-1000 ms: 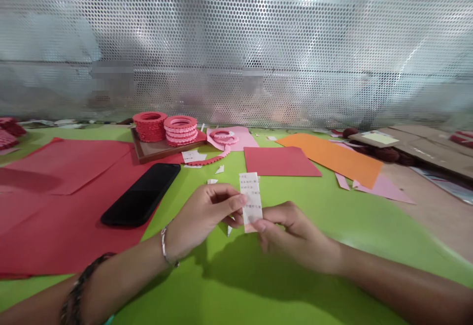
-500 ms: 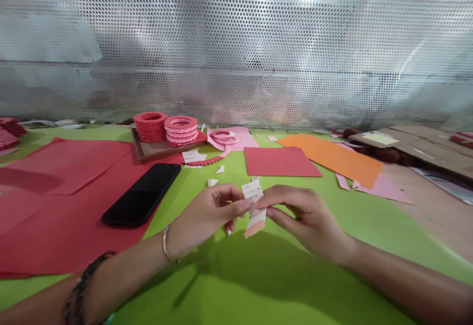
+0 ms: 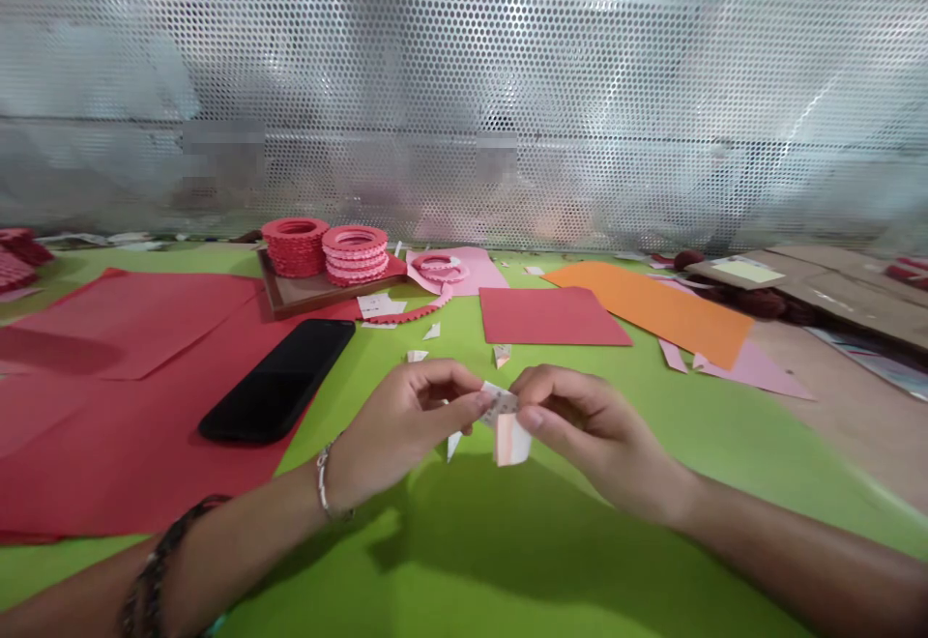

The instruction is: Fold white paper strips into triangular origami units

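Observation:
Between my two hands is a small piece of printed paper (image 3: 511, 440), white with an orange-tinted band, bent or folded over. My left hand (image 3: 410, 435) pinches its left edge between thumb and forefinger. Closed on its right side, my right hand (image 3: 591, 435) holds it with thumb and fingertips. A small white pointed scrap (image 3: 453, 446) shows under the curled fingers of my left hand; whether they grip it is hidden. Just beyond the hands, small paper scraps (image 3: 502, 356) lie on the green tabletop (image 3: 464, 561).
A black phone (image 3: 279, 382) rests on red sheets (image 3: 145, 435) to the left. Behind it, a brown tray (image 3: 290, 298) bears stacks of scalloped paper rings (image 3: 355, 256). A red rectangle (image 3: 555, 317) and an orange sheet (image 3: 652, 314) lie ahead. Perforated metal (image 3: 464, 97) borders the back.
The printed paper was upright and flatter; now it is bent over, its orange-tinted part facing me lower down. My fingers have shifted along it. The white pointed scrap beneath my left hand shows more.

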A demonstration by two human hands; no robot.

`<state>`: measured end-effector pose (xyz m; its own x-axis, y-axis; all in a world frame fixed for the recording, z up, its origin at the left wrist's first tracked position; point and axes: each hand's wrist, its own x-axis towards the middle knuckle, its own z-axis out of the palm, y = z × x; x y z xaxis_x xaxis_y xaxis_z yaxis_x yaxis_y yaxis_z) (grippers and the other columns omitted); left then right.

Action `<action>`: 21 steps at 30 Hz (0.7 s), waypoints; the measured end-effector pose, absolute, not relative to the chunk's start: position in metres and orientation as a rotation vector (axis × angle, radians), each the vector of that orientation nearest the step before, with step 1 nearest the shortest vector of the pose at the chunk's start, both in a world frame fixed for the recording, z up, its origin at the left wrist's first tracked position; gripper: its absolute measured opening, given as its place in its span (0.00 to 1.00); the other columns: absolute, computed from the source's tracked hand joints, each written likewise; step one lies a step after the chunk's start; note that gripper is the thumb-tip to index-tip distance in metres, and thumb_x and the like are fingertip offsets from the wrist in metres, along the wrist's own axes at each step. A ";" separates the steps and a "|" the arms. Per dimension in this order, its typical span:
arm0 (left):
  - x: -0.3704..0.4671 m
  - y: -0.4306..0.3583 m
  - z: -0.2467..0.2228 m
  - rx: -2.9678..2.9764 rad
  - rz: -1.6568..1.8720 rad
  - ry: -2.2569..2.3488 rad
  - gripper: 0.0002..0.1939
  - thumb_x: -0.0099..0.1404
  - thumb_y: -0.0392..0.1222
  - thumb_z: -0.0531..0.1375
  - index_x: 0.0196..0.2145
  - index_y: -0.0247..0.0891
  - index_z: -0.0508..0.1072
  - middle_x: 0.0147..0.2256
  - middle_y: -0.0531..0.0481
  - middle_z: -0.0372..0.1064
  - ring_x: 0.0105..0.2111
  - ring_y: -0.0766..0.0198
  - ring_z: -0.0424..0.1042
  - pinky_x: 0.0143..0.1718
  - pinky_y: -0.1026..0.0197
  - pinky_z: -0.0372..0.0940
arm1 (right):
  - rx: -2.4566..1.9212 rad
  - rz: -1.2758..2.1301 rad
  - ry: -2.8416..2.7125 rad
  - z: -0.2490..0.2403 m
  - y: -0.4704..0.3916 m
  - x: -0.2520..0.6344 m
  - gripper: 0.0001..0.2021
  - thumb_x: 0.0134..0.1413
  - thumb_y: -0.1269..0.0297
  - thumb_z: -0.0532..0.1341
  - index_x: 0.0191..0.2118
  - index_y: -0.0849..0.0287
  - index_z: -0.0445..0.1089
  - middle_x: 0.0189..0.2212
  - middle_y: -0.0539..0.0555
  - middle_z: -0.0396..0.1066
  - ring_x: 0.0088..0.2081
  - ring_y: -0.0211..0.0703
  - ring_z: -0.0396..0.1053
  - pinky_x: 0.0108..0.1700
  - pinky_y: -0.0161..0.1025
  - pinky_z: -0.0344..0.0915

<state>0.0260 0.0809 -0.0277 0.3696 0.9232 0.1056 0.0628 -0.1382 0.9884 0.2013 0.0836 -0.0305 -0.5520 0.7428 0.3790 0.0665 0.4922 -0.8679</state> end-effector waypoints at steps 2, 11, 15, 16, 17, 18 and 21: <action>0.027 0.079 -0.028 1.523 0.938 0.965 0.05 0.53 0.39 0.58 0.24 0.33 0.69 0.20 0.56 0.62 0.21 0.72 0.59 0.21 0.70 0.54 | -0.742 1.062 -1.934 -0.032 0.083 0.201 0.09 0.53 0.66 0.52 0.25 0.61 0.61 0.21 0.50 0.61 0.24 0.34 0.61 0.25 0.33 0.59; 0.031 0.072 -0.024 1.645 0.810 1.047 0.08 0.53 0.37 0.56 0.21 0.34 0.72 0.16 0.56 0.62 0.18 0.72 0.59 0.19 0.71 0.53 | -0.872 0.729 -2.065 -0.029 0.081 0.201 0.09 0.50 0.73 0.52 0.21 0.61 0.57 0.16 0.45 0.55 0.17 0.29 0.51 0.18 0.27 0.49; 0.031 0.072 -0.025 1.651 0.793 1.023 0.09 0.54 0.38 0.55 0.22 0.34 0.73 0.19 0.53 0.66 0.19 0.71 0.61 0.20 0.71 0.56 | -0.870 0.585 -2.139 -0.028 0.082 0.200 0.09 0.49 0.72 0.53 0.20 0.61 0.58 0.16 0.46 0.58 0.18 0.29 0.53 0.18 0.27 0.51; 0.031 0.072 -0.026 1.652 0.789 1.019 0.09 0.54 0.38 0.54 0.23 0.34 0.73 0.20 0.53 0.67 0.19 0.71 0.62 0.21 0.71 0.56 | -0.869 0.564 -2.150 -0.029 0.082 0.201 0.08 0.48 0.72 0.53 0.20 0.61 0.59 0.16 0.46 0.59 0.18 0.29 0.54 0.19 0.27 0.51; 0.031 0.072 -0.026 1.654 0.789 1.020 0.10 0.55 0.39 0.54 0.23 0.34 0.73 0.21 0.52 0.67 0.20 0.71 0.62 0.21 0.70 0.56 | -0.867 0.545 -2.161 -0.029 0.082 0.201 0.08 0.48 0.72 0.53 0.20 0.61 0.59 0.16 0.47 0.59 0.18 0.30 0.55 0.19 0.27 0.52; 0.031 0.072 -0.026 1.658 0.789 1.026 0.10 0.55 0.39 0.54 0.24 0.33 0.73 0.22 0.52 0.67 0.20 0.71 0.62 0.21 0.70 0.57 | -0.864 0.526 -2.168 -0.030 0.082 0.201 0.08 0.48 0.72 0.53 0.20 0.61 0.59 0.16 0.47 0.60 0.18 0.30 0.55 0.19 0.26 0.52; 0.030 0.071 -0.026 1.677 0.798 1.023 0.10 0.55 0.40 0.55 0.25 0.34 0.73 0.23 0.51 0.68 0.20 0.71 0.62 0.21 0.71 0.57 | -0.848 0.484 -2.184 -0.030 0.082 0.201 0.08 0.48 0.72 0.53 0.20 0.61 0.59 0.16 0.47 0.60 0.18 0.30 0.57 0.19 0.26 0.53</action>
